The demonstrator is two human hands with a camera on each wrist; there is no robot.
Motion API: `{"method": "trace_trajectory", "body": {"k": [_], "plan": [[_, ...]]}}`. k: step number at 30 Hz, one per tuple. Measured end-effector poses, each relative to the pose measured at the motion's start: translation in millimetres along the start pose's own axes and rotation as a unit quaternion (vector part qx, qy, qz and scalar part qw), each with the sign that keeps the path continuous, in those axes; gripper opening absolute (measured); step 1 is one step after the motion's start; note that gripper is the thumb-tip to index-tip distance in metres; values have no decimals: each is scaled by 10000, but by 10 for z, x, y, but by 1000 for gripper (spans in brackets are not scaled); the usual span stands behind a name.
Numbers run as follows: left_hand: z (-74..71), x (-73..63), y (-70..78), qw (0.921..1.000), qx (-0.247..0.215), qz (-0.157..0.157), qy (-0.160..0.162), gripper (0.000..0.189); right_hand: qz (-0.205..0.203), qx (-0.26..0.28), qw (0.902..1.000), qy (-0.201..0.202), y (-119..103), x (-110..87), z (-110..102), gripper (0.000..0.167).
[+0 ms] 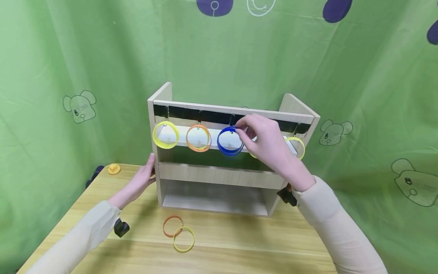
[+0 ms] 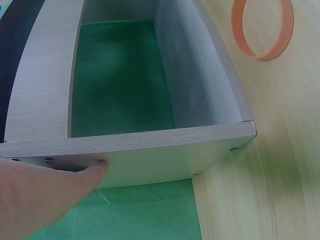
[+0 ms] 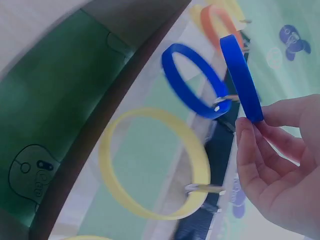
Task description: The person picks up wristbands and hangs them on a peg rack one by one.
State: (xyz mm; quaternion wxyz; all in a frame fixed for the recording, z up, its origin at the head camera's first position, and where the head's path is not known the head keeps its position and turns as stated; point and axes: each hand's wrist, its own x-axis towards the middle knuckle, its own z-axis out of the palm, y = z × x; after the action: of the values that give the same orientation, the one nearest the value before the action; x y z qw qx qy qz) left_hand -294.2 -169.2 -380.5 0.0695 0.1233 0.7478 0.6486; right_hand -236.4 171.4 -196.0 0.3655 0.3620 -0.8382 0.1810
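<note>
My right hand [image 1: 261, 139] pinches the edge of a blue wristband [image 3: 242, 77] between thumb and fingertips. Right beside it, a second blue wristband [image 3: 192, 80] hangs on a metal hook of the small wooden shelf [image 1: 219, 177]. The held band looks apart from that hook in the right wrist view. My left hand [image 1: 139, 182] rests against the shelf's left side panel; the left wrist view shows the thumb [image 2: 92, 175] lying along that panel. A yellow wristband [image 3: 102, 155] hangs on the nearest hook, partly hidden behind my right hand in the head view.
Other hooks hold a yellow band [image 1: 156, 139], an orange band [image 1: 189, 141] with a yellow one, and a yellow band [image 1: 303, 148] at the right. On the table [image 1: 239, 243] an orange band [image 1: 165, 228] and a yellow band [image 1: 193, 240] overlap. A rubber duck [image 1: 114, 169] sits back left.
</note>
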Motion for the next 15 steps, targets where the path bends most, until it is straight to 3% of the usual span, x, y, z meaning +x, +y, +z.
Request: {"method": "trace_trajectory", "body": {"k": [10,15], "plan": [[-15,13,-16,10000,-6,-19,22,88,366,-141,9982,-451,134,36,80,7],[-15,19,-17,10000,-5,-15,9,89,293,-184,9990,-282,119,-27,76,7]]}}
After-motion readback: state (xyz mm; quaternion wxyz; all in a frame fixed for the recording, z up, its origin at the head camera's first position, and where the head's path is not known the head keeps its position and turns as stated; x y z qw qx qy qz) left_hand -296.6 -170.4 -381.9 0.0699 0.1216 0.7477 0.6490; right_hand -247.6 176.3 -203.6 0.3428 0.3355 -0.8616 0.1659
